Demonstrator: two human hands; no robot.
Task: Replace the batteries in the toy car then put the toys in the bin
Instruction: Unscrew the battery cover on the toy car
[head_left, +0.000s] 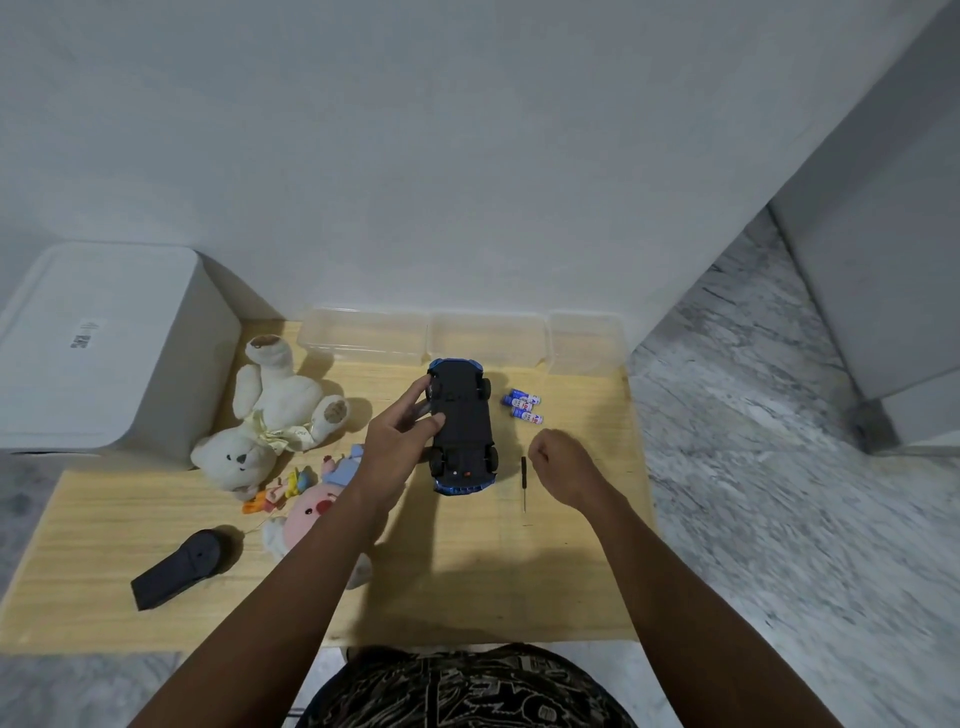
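Note:
A blue toy car (464, 426) lies upside down on the wooden table (467, 571), its black underside up. My left hand (402, 434) grips the car's left side, thumb on the underside. My right hand (558, 462) hovers to the right of the car with its fingers curled, holding nothing that I can see. A small black screwdriver (524, 480) lies on the table just left of that hand. Three blue-and-white batteries (523, 406) lie beyond it, right of the car. The white bin (104, 353) stands at the table's far left with its lid on.
A white teddy bear (270, 415), a pink plush doll (311, 512) and a small colourful toy (275, 493) lie left of the car. A black remote (179, 569) lies near the left front. Three clear plastic containers (485, 338) line the wall. Marble floor is on the right.

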